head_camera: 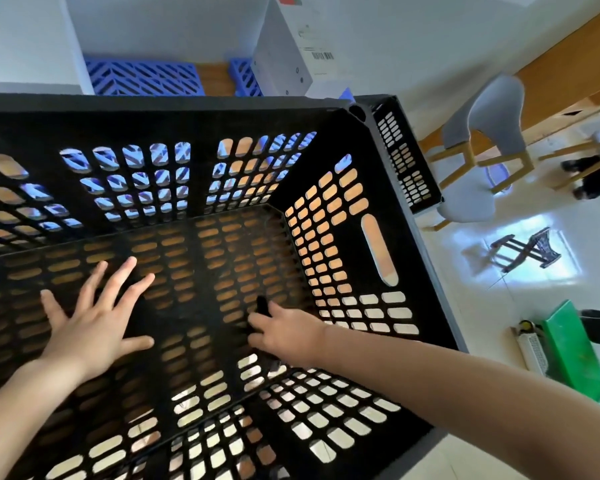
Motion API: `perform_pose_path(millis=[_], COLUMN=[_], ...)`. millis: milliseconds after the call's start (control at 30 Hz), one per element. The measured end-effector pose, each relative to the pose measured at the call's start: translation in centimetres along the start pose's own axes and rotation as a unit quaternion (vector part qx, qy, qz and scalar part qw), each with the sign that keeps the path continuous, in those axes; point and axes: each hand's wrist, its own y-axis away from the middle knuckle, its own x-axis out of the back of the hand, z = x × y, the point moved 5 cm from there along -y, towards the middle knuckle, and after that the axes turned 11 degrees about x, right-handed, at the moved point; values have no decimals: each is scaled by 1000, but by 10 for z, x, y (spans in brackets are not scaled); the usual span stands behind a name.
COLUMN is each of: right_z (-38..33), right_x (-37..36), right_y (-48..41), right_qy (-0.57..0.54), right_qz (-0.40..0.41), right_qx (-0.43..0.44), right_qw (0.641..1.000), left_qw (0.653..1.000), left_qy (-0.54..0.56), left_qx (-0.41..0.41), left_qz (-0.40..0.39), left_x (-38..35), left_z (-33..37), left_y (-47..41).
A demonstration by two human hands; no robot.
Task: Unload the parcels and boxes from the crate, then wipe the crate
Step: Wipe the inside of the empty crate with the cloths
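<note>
A large black perforated crate fills most of the view, and no parcels or boxes lie inside it. My left hand reaches down into the crate with its fingers spread flat over the slotted floor. My right hand is lower right inside the crate, near the right wall, and grips a small dark thing that looks like a cloth; most of it is hidden under the fingers. A white box with a barcode label stands outside, beyond the crate's far rim.
Blue plastic crates sit behind the far rim. A second black crate stands at the right corner. Grey chairs with wooden legs, a small folding stand and a green object are on the glossy white floor at right.
</note>
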Motion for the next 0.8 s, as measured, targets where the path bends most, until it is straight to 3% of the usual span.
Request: perform_pose_path(millis=[167,233,633,700,800], right_z=[-55,-57,19,21,-6], right_x=[7,11,-15,-9,7], right_y=[-36,-42,23,27,13], right_qy=[-23,28,11,2,-53], right_qz=[91,106,-76,-77,-6], right_qx=[130,146,16,12,42], right_qw=[987,983,997,997,998], left_qw=[1000,1000,1000,1000,1000], left_qy=[5,4,-2,-9,-23], left_qx=[1,1,-2,-1,1], left_qz=[6,8,-2,-4,-5], left_x=[2,2,4,4,4], left_z=[0,0,2,3,4], left_y=[2,2,4,5,4])
